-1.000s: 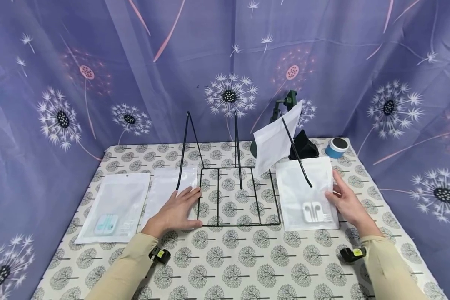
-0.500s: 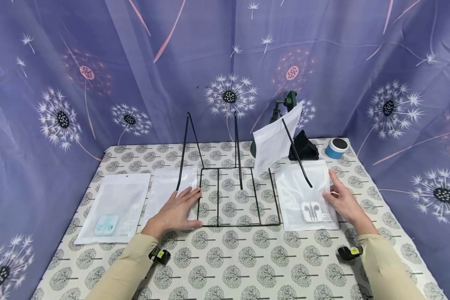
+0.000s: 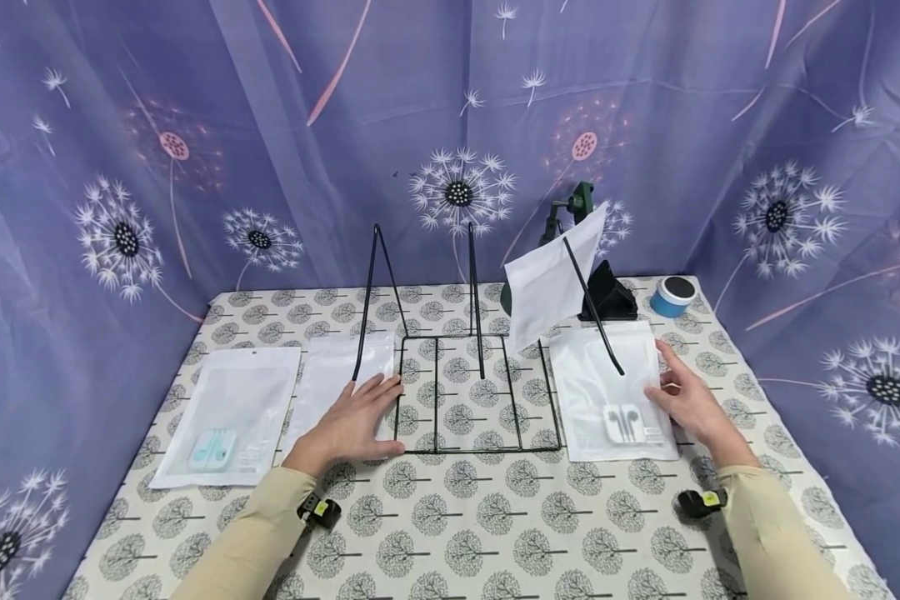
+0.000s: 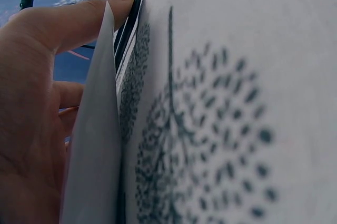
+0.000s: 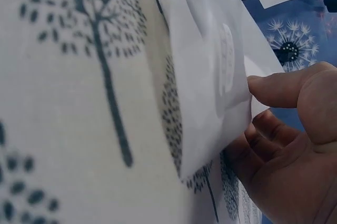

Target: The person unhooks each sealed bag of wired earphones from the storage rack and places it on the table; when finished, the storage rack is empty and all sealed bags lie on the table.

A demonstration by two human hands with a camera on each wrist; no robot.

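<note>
A black wire display rack (image 3: 437, 396) stands on the table, with three slanted prongs rising from its base. My left hand (image 3: 356, 421) rests with spread fingers on the rack's left side, over part of a white zip pouch (image 3: 337, 367). In the left wrist view, the thumb (image 4: 87, 21) reaches the black wire. At the rack's right, my right hand (image 3: 693, 408) pinches the right edge of another white zip pouch (image 3: 581, 400), which shows white wired earphones (image 3: 625, 423) in a case. The right prong's tip overlaps this pouch. A third white pouch (image 3: 543, 287) hangs tilted on that prong.
At far left lies a zip pouch (image 3: 247, 383) with pale blue earphones (image 3: 212, 450) inside. Behind the right prong stand a dark green clamp stand (image 3: 581, 200) and a black holder (image 3: 611, 296). A blue and white round container (image 3: 673, 297) sits at the back right.
My right hand has shifted slightly left with the pouch edge, and the pouch's top has come down a little. The left hand and the rack have stayed put.
</note>
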